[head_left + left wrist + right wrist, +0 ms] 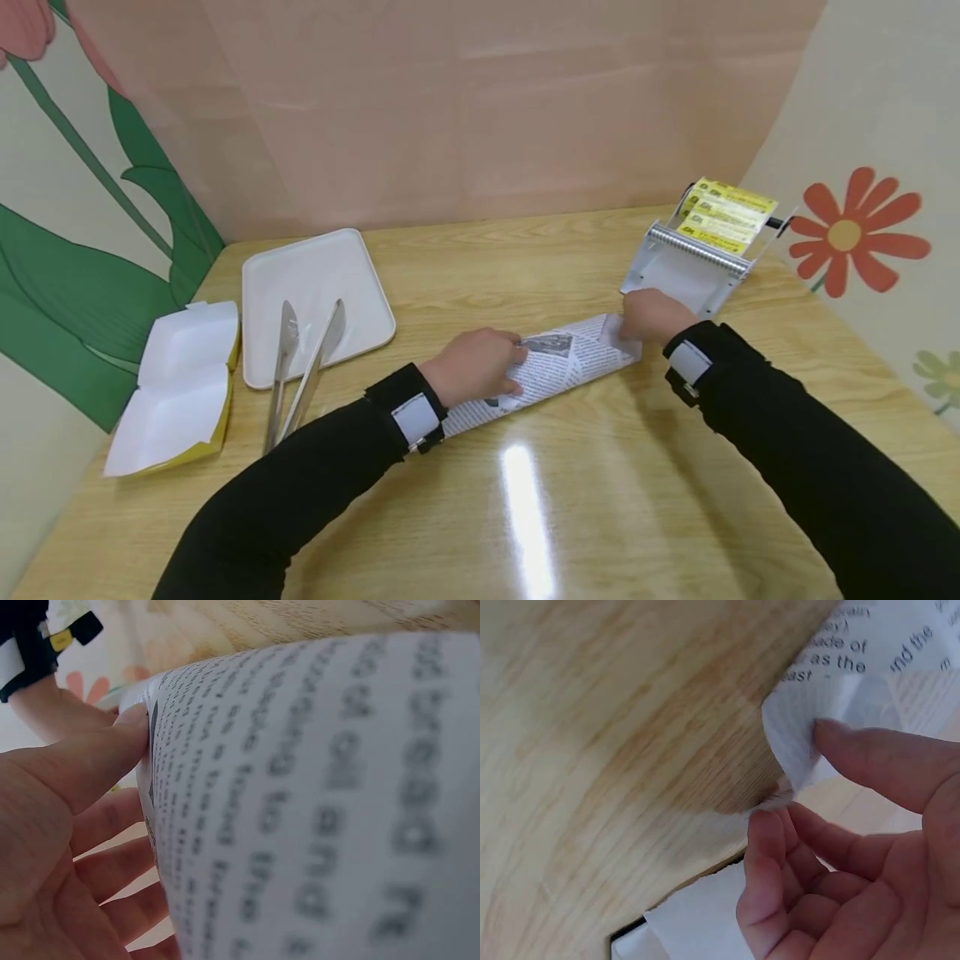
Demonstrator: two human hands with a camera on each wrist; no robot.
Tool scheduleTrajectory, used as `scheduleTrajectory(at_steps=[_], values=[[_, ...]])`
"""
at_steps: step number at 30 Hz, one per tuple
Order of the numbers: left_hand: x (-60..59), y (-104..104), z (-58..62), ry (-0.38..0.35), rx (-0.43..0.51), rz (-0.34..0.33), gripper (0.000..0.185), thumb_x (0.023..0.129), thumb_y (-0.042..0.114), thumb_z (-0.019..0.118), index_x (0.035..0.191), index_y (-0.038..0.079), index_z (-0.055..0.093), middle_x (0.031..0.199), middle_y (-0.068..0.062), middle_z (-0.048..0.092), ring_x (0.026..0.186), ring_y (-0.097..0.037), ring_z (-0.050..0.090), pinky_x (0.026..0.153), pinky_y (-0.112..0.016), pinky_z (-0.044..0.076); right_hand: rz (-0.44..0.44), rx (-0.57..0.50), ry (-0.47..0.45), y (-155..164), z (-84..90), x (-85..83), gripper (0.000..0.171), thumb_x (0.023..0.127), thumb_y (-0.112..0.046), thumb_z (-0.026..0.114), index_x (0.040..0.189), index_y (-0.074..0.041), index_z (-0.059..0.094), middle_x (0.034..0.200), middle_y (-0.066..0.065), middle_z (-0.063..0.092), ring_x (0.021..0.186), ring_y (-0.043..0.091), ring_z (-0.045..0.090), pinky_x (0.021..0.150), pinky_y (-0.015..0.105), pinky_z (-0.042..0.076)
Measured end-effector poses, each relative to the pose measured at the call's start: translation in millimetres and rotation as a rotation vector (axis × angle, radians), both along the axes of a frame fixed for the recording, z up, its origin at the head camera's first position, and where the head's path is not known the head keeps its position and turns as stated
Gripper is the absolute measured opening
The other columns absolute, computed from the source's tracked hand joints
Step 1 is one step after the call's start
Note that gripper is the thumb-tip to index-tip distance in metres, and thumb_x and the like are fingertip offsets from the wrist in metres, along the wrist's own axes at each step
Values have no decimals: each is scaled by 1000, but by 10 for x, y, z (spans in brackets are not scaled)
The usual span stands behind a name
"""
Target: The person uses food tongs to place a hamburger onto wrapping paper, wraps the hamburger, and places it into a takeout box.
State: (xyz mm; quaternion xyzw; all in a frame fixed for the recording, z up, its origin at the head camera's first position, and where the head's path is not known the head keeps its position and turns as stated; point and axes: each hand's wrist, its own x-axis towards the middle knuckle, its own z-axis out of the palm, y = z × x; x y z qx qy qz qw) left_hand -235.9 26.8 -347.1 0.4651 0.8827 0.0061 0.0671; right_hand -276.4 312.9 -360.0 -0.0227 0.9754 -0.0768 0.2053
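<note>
A long bundle of newsprint-patterned wrapping paper lies slantwise on the table, folded into a flat roll; whatever is inside is hidden. Across its middle, my left hand holds it. In the left wrist view the thumb presses on the printed paper, with the fingers along its side. At the right end, my right hand pinches the paper. The right wrist view shows the thumb on the loose paper end, with curled fingers at its lower edge.
Just beyond my right hand stands a metal label dispenser with yellow labels. To the left are a white tray, metal tongs leaning on its edge, and an opened white-and-yellow box.
</note>
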Motion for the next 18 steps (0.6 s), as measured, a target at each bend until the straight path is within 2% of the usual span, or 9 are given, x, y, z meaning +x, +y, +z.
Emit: scheduleTrajectory(at_steps=[3, 5, 7, 10, 12, 15, 16, 18], values=[[-7, 3, -1, -3, 9, -9, 31, 89, 38, 70, 106, 12, 69, 123, -7, 64, 93, -14, 64, 80, -30, 52, -46, -4, -55, 41, -23, -65, 37, 86, -21, 67, 100, 12, 59, 85, 13, 55, 77, 26, 50, 67, 35, 43], [-8, 8, -2, -6, 6, -10, 28, 89, 38, 70, 100, 12, 68, 113, -4, 66, 85, -13, 62, 73, -28, 51, -91, -32, -104, 70, -41, -97, 37, 85, -26, 69, 90, 9, 59, 77, 10, 52, 71, 23, 49, 63, 33, 42], [-5, 20, -4, 3, 0, -6, 28, 89, 39, 70, 98, 12, 68, 117, -5, 66, 85, -13, 62, 73, -28, 50, -135, -79, -150, 97, -54, -114, 34, 85, -28, 70, 79, 3, 57, 68, 5, 48, 62, 19, 46, 58, 30, 39], [3, 53, 8, 9, -20, 7, 29, 90, 39, 69, 97, 11, 68, 128, -9, 62, 85, -14, 62, 74, -29, 51, -193, -179, -190, 149, -56, -117, 29, 86, -25, 67, 73, -5, 51, 59, 1, 45, 53, 14, 45, 54, 27, 38], [9, 82, 20, 15, -34, 17, 28, 90, 38, 69, 94, 10, 69, 138, -10, 55, 86, -13, 62, 75, -29, 51, -224, -254, -184, 168, -51, -113, 24, 89, -21, 64, 81, -1, 54, 61, 3, 53, 55, 14, 51, 55, 28, 45], [11, 125, 37, 13, -65, 20, 29, 90, 38, 69, 83, 10, 68, 139, -8, 54, 86, -13, 62, 76, -30, 52, -275, -331, -163, 168, -30, -105, 25, 93, -18, 57, 98, 6, 53, 74, 11, 61, 64, 17, 59, 61, 31, 52], [8, 139, 40, 17, -76, 15, 30, 90, 38, 69, 79, 10, 67, 139, -7, 55, 88, -13, 63, 78, -30, 53, -288, -347, -154, 158, -24, -101, 27, 95, -17, 55, 103, 8, 53, 79, 13, 62, 67, 18, 61, 64, 32, 54], [-5, 165, 41, 27, -93, 1, 32, 89, 39, 70, 76, 11, 64, 126, -6, 64, 88, -14, 64, 78, -30, 53, -279, -323, -114, 123, -7, -76, 29, 97, -16, 53, 109, 10, 50, 87, 17, 61, 74, 22, 61, 67, 35, 53]])
